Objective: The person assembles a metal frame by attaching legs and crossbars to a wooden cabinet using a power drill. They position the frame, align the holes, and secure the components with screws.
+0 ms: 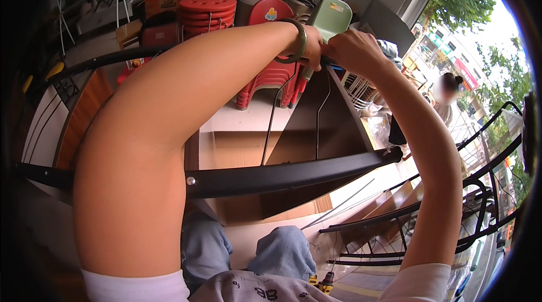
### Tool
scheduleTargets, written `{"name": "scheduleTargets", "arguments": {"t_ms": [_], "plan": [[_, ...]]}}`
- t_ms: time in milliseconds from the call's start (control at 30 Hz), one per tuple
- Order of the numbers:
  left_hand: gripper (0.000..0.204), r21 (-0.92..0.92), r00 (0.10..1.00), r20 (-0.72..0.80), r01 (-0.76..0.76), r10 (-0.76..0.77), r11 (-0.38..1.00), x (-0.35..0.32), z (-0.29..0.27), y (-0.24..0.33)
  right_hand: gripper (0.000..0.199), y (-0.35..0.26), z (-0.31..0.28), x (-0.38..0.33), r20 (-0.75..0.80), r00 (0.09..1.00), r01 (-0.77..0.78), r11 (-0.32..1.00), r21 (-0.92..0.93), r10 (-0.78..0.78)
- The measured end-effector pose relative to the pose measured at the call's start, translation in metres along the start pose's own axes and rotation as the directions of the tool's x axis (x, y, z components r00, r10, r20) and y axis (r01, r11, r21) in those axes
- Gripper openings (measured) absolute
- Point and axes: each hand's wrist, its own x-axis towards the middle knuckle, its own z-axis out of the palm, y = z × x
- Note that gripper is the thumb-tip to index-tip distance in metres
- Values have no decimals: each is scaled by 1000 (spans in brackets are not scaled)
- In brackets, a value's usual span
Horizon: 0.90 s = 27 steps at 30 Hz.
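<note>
Two black curved bars span the view, joined by thin bent rods (320,113). The near bar (282,176) runs behind my left arm, with a round bolt head showing beside the arm. The far bar (107,60) passes behind my left forearm toward my hands. My left hand (312,49), below a dark green bangle (299,42), is closed around the right end of the far bar. Right against it, my right hand (355,49) is closed, knuckles up; what its fingers grip is hidden.
Below the bars are brown boards (324,127) and a cardboard sheet (243,147). Red stools (208,11) and a green chair (331,17) stand beyond. At right are another black metal frame (395,228) and a person (446,96). A yellow power drill (324,283) lies by my knee.
</note>
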Motion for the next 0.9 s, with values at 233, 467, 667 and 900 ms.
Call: {"name": "scheduleTargets", "arguments": {"t_ms": [233,467,667,900], "plan": [[28,-134,1000,3,-12,12,991,5,2,-5,10,15,13,2,-125,984,157,957,245,-129],[21,-94,998,64,-21,27,995,12,0,-1,15,8,7,9,-25,995,92,992,-84,-95],[25,-21,998,-4,-69,69,997,12,4,10,17,1,-5,7,108,994,41,990,-132,-27],[21,-118,949,-191,-275,250,954,20,3,-10,23,31,15,-12,109,992,-93,971,218,70]]}}
